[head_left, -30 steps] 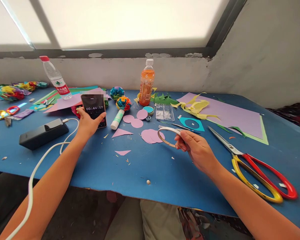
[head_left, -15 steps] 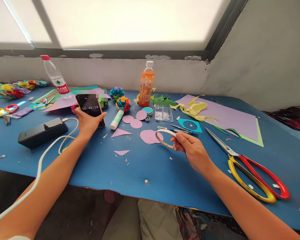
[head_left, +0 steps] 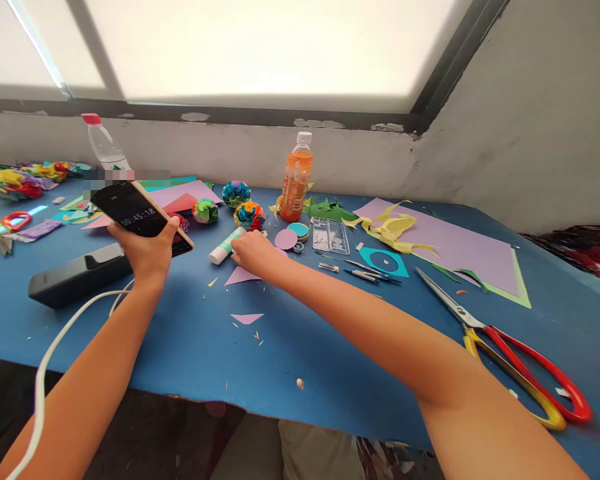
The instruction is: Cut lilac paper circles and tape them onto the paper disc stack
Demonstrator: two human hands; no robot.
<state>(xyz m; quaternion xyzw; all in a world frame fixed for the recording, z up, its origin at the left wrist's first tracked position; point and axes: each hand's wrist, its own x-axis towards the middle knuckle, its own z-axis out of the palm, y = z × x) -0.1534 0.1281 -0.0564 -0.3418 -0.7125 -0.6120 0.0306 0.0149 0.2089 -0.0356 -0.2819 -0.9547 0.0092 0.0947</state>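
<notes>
My left hand is wrapped round a phone with a timer on its screen, tilted above the dark power bank. Over the middle of the blue table, my right hand has its fingers curled beside the glue stick; whatever it holds is hidden. Pink paper circles lie just right of that hand, and a pink paper triangle is below it. Behind are an orange paper pompom and a blue one.
Large scissors lie at the right. An orange drink bottle and a water bottle stand at the back. Lilac paper, pens and a clear case lie about. A white cable runs by my left arm.
My left hand has moved left and tilted the phone. My right hand has swung left to the glue stick; the tape ring it held is out of sight.
</notes>
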